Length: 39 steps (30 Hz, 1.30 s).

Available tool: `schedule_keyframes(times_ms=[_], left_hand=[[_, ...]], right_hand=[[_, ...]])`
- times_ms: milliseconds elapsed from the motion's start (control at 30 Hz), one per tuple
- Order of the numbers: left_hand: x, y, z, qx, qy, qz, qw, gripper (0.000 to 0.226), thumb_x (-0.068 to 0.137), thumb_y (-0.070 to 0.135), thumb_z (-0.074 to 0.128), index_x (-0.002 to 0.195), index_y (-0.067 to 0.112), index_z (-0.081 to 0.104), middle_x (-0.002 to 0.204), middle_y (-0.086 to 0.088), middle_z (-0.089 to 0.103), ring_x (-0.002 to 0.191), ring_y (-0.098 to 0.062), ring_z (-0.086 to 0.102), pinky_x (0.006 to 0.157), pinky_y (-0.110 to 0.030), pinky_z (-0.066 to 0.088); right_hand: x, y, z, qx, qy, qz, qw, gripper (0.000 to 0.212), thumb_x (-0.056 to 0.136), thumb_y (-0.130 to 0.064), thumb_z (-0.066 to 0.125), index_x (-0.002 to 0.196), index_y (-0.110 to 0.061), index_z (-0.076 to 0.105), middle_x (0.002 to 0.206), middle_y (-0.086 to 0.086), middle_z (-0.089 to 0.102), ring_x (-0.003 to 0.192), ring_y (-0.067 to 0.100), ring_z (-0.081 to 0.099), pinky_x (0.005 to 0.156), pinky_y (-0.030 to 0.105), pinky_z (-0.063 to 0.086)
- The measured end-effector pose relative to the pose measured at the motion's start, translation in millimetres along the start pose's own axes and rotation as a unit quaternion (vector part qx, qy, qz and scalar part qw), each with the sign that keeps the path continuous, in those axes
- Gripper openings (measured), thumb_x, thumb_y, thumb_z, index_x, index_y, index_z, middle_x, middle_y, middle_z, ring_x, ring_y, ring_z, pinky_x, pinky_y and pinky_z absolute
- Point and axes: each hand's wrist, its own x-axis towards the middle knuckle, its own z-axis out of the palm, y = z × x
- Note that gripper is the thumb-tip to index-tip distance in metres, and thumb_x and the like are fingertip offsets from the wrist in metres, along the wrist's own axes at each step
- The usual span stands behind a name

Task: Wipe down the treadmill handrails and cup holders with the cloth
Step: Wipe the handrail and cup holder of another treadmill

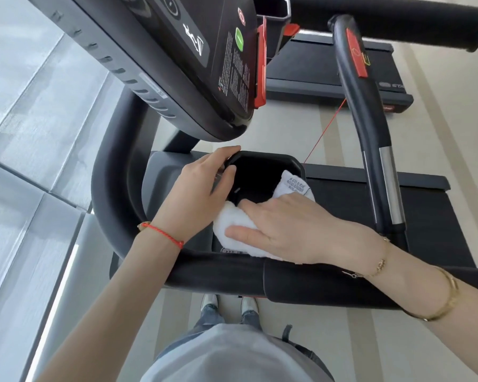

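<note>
Step in hand, as I read it: wiping the cup holder (262, 175), the black well just below the console (193, 59).

Right hand (282, 230) lies flat on the cloth (233, 223), fingers straight and pressing, not curled round it. The cloth sits on the holder's near rim, bunched under the palm, with its label end (294, 184) draped over the right edge. Left hand (202, 188) steadies the holder: thumb hooked over the left rim, fingers laid along its far-left corner, so it's gripping the rim.

The well's inside is dark; can't tell if it's been wiped or how dirty it is.

To do it well:
- Bunch the cloth onto the fingertips and push it down into the well, not just across the rim.
- Sweep the floor of the well first, then the walls, then finish round the rim in one loop.
- Keep the left hand bracing the rim, but shift it so its patch gets wiped too.
- Tuck the label end in so it doesn't drag.
- Mind the red cord (326, 130) at the far right; don't snag it.

Handrail (116, 188) curves round near and left; probably next.
</note>
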Motion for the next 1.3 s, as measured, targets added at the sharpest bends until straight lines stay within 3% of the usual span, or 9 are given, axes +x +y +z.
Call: schedule_keyframes(times_ms=[133,267,433,600,767,867,1067,1233,1300], left_hand=[[-1.1,-0.7,-0.9,-0.003,-0.001,0.003,1.000,0.036,0.100,0.021,0.051,0.136,0.024,0.055,0.099,0.005,0.067,0.088,-0.006,0.061,0.079,-0.002,0.042],[-1.8,-0.5,-2.5,-0.009,0.001,0.000,1.000,0.036,0.100,0.022,0.052,0.136,0.024,0.055,0.099,0.002,0.067,0.090,-0.008,0.063,0.081,-0.005,0.044],[-2.7,0.9,-2.9,-0.008,0.002,-0.001,1.000,0.037,0.099,0.022,0.052,0.136,0.024,0.056,0.101,0.001,0.068,0.093,-0.010,0.063,0.087,-0.017,0.049],[-2.5,0.4,-2.7,-0.008,0.002,-0.002,1.000,0.036,0.099,0.024,0.051,0.135,0.025,0.056,0.102,0.006,0.068,0.092,-0.004,0.063,0.082,-0.004,0.044],[-2.6,-0.3,-0.9,-0.001,0.000,-0.007,1.000,0.037,0.100,0.024,0.050,0.136,0.026,0.054,0.104,0.006,0.066,0.092,-0.004,0.063,0.080,-0.002,0.043],[-2.8,-0.5,-0.3,0.004,0.003,-0.003,1.000,0.037,0.100,0.023,0.050,0.136,0.025,0.054,0.102,0.007,0.063,0.091,0.001,0.060,0.080,0.001,0.039],[-1.4,-1.9,0.7,0.007,0.003,-0.002,1.000,0.037,0.100,0.024,0.050,0.136,0.026,0.054,0.102,0.006,0.065,0.090,-0.006,0.063,0.081,-0.008,0.046],[-2.1,-0.3,-0.1,0.006,0.004,0.006,1.000,0.036,0.100,0.022,0.050,0.136,0.023,0.055,0.104,0.003,0.067,0.092,-0.011,0.064,0.087,-0.021,0.049],[-2.4,1.3,-0.5,0.008,0.005,0.006,1.000,0.037,0.100,0.022,0.050,0.136,0.022,0.055,0.103,0.002,0.067,0.091,-0.012,0.063,0.085,-0.021,0.048]], right_hand=[[-15.3,11.5,1.4,-0.035,0.034,-0.039,0.998,0.054,0.089,-0.069,0.020,0.088,-0.021,0.043,0.061,-0.010,0.038,0.056,0.017,0.042,0.052,0.032,0.024],[-28.1,22.3,-2.6,-0.039,0.084,-0.110,0.990,0.060,0.093,-0.062,0.032,0.101,-0.011,0.063,0.075,-0.002,0.058,0.068,0.022,0.055,0.061,0.037,0.044],[-38.8,39.8,5.0,-0.040,0.186,-0.171,0.967,0.038,0.094,-0.034,0.060,0.107,0.001,0.069,0.088,0.008,0.069,0.079,0.026,0.065,0.074,0.037,0.052],[-45.3,45.9,12.4,-0.180,0.263,-0.182,0.930,0.018,0.097,-0.004,0.057,0.107,0.004,0.069,0.088,0.013,0.067,0.079,0.029,0.065,0.079,0.039,0.054],[-53.5,30.2,14.7,-0.154,0.302,-0.014,0.941,0.036,0.096,-0.028,0.059,0.116,0.002,0.065,0.112,0.013,0.067,0.105,0.024,0.064,0.099,0.032,0.042],[-50.3,15.3,12.8,-0.064,0.317,0.072,0.943,0.044,0.095,-0.033,0.047,0.121,-0.001,0.062,0.119,0.010,0.065,0.109,0.016,0.057,0.095,0.024,0.038],[-40.5,20.4,-8.8,0.064,0.423,0.173,0.887,0.051,0.095,-0.038,0.043,0.130,-0.003,0.053,0.122,0.013,0.063,0.110,0.016,0.048,0.087,0.025,0.038],[-22.2,11.9,4.8,0.054,0.309,0.223,0.923,0.056,0.097,-0.044,0.043,0.141,-0.010,0.044,0.139,0.007,0.053,0.127,0.019,0.046,0.098,0.023,0.036],[-22.3,14.3,12.3,0.064,0.273,0.189,0.941,0.058,0.098,-0.041,0.042,0.146,-0.009,0.038,0.153,0.006,0.038,0.143,0.017,0.029,0.107,0.005,0.011]])
